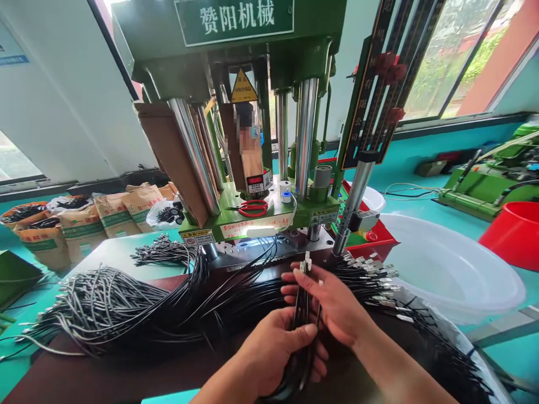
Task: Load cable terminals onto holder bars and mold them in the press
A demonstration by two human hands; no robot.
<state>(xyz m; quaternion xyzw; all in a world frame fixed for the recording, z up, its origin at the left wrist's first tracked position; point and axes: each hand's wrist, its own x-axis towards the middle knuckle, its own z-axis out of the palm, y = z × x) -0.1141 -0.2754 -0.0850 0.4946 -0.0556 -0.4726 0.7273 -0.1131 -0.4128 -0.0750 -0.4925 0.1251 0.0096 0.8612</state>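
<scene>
My left hand [283, 347] is wrapped around a bundle of black cables [300, 306] in front of the press. Higher on the same bundle, my right hand [330, 300] has its fingers curled about the cables just below their silvery metal ends [307, 262], which point up. The lower part of the bundle loops down under my left hand and is partly hidden. Behind my hands, long black cables [252, 300] lie across the dark red table [181, 370]. More cables with metal ends [381, 280] are piled to the right.
A green press [236, 62] stands ahead, with red-handled scissors [252, 209] on its ledge. Grey cable ends [101, 303] fan out at left. A large white tub [446, 269] and a red bucket [511, 233] are at right. Paper sacks [84, 233] line the left wall.
</scene>
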